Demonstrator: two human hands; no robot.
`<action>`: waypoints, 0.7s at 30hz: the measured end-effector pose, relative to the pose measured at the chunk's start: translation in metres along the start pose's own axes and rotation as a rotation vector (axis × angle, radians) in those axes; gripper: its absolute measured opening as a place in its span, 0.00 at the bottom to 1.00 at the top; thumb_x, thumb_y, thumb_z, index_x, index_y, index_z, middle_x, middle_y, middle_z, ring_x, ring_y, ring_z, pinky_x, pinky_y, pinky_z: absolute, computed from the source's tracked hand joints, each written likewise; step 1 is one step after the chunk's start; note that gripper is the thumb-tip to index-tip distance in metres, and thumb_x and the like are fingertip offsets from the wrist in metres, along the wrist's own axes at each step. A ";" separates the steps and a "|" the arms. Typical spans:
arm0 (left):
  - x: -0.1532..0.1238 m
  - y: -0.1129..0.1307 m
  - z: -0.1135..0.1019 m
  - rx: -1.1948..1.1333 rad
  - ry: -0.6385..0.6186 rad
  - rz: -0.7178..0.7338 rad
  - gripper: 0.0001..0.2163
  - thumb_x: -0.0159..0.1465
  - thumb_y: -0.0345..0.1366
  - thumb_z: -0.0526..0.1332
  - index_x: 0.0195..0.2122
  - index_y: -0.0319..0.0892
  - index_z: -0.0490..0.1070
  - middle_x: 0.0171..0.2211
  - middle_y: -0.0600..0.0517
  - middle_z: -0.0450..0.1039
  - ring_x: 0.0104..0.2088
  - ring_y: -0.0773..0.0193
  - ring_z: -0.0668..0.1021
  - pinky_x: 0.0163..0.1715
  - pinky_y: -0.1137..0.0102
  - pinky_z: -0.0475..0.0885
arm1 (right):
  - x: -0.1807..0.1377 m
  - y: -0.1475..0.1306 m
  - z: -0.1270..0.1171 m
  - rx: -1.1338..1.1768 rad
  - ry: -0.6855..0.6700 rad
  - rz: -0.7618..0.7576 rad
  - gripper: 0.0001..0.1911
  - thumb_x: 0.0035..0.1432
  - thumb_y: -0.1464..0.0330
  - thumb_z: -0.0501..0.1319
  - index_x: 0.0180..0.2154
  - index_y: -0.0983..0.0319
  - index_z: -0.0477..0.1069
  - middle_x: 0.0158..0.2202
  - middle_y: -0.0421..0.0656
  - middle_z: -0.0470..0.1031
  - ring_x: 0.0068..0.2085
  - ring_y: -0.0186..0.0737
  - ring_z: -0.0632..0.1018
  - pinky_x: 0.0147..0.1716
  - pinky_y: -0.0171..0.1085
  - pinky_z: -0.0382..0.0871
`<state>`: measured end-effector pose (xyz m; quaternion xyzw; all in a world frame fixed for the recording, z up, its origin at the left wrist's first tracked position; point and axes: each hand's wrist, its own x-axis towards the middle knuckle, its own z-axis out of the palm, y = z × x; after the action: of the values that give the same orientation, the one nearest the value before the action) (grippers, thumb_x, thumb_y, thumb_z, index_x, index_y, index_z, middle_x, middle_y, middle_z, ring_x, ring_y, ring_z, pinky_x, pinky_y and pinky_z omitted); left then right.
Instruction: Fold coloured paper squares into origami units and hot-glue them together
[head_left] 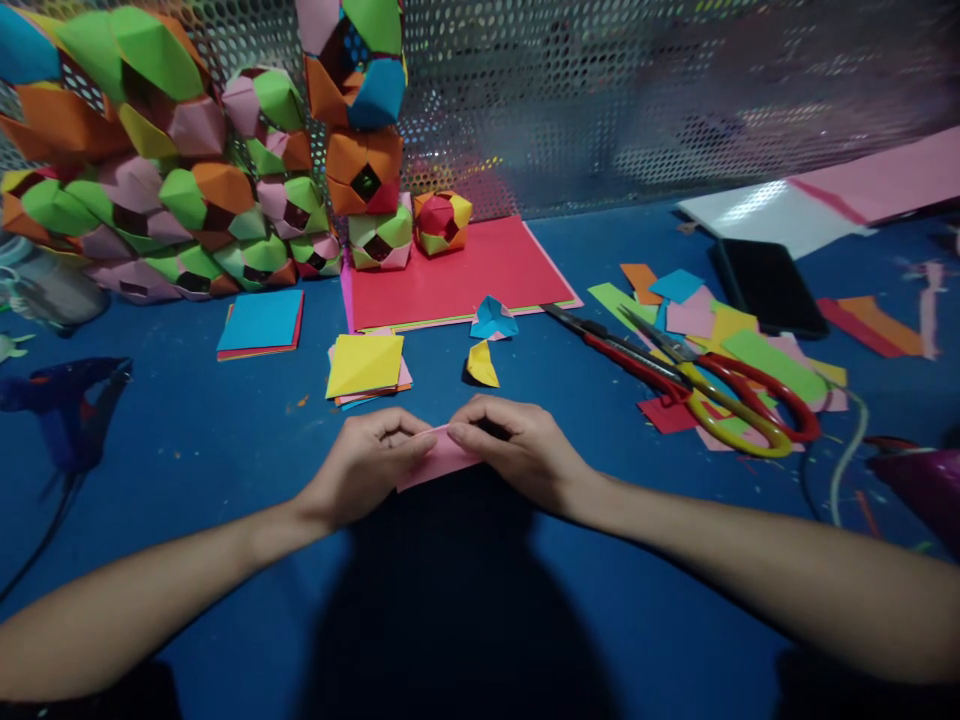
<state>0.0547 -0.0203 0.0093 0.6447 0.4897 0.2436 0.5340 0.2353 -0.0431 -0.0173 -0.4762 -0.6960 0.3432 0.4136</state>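
A piece of pink paper (441, 462) is held between my two hands, low over the blue table. My left hand (375, 452) pinches its left part between thumb and fingers. At its upper right, my right hand (525, 445) grips the paper with the thumb on top. Whether the sheet is fully folded, I cannot tell. Just beyond my hands lie a folded yellow paper piece (482, 366) and a folded blue paper piece (493, 318). A stack of square papers with yellow on top (365, 364) lies beyond my left hand.
Folded paper balls (367, 180) are stacked at the back left, near a perforated metal screen (570, 110). Red sheets (457, 275) and a blue-topped paper stack (262, 320) lie ahead. Scissors (739, 410), paper scraps (772, 365) and a phone (769, 285) are right; a glue gun (67, 410) is left.
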 end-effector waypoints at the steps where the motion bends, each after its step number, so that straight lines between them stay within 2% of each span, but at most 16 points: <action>1: 0.000 0.000 0.000 -0.011 -0.011 -0.011 0.10 0.57 0.39 0.61 0.25 0.37 0.71 0.19 0.55 0.66 0.19 0.74 0.65 0.16 0.79 0.60 | 0.000 -0.001 0.000 -0.011 -0.010 0.010 0.08 0.59 0.70 0.57 0.27 0.62 0.69 0.27 0.39 0.73 0.28 0.31 0.71 0.26 0.29 0.65; 6: -0.001 -0.001 0.000 -0.052 -0.049 -0.057 0.09 0.56 0.40 0.62 0.27 0.38 0.70 0.18 0.57 0.64 0.17 0.75 0.63 0.14 0.79 0.56 | 0.000 -0.001 -0.001 -0.011 -0.028 0.054 0.10 0.61 0.70 0.53 0.28 0.62 0.69 0.28 0.39 0.72 0.29 0.32 0.71 0.28 0.29 0.65; 9: -0.003 -0.003 0.001 -0.019 -0.052 -0.036 0.09 0.57 0.40 0.61 0.28 0.38 0.70 0.18 0.57 0.64 0.17 0.74 0.63 0.14 0.79 0.56 | 0.000 -0.001 -0.001 0.011 -0.050 0.017 0.09 0.61 0.70 0.54 0.30 0.62 0.70 0.29 0.40 0.73 0.30 0.32 0.72 0.28 0.29 0.65; 13: -0.005 -0.005 0.002 0.131 -0.061 0.133 0.06 0.58 0.35 0.58 0.27 0.38 0.70 0.17 0.58 0.63 0.18 0.75 0.62 0.16 0.79 0.56 | -0.002 -0.002 0.001 -0.005 -0.041 -0.170 0.07 0.59 0.71 0.57 0.29 0.63 0.69 0.26 0.41 0.71 0.27 0.31 0.70 0.27 0.31 0.64; 17: -0.006 -0.006 0.002 0.353 -0.039 0.325 0.03 0.52 0.26 0.57 0.25 0.38 0.69 0.19 0.58 0.64 0.20 0.74 0.63 0.19 0.79 0.57 | -0.007 -0.003 0.005 -0.037 -0.040 -0.313 0.08 0.60 0.72 0.55 0.30 0.64 0.70 0.26 0.42 0.71 0.28 0.32 0.71 0.27 0.32 0.65; 21: -0.006 -0.008 0.003 0.391 -0.048 0.353 0.06 0.49 0.23 0.56 0.26 0.39 0.68 0.21 0.58 0.65 0.21 0.74 0.64 0.20 0.78 0.58 | -0.009 -0.004 0.006 -0.031 -0.030 -0.338 0.06 0.60 0.71 0.56 0.32 0.64 0.71 0.28 0.43 0.73 0.29 0.32 0.73 0.29 0.32 0.67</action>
<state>0.0514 -0.0274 0.0024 0.8166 0.3948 0.2185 0.3600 0.2303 -0.0535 -0.0186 -0.3534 -0.7775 0.2652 0.4476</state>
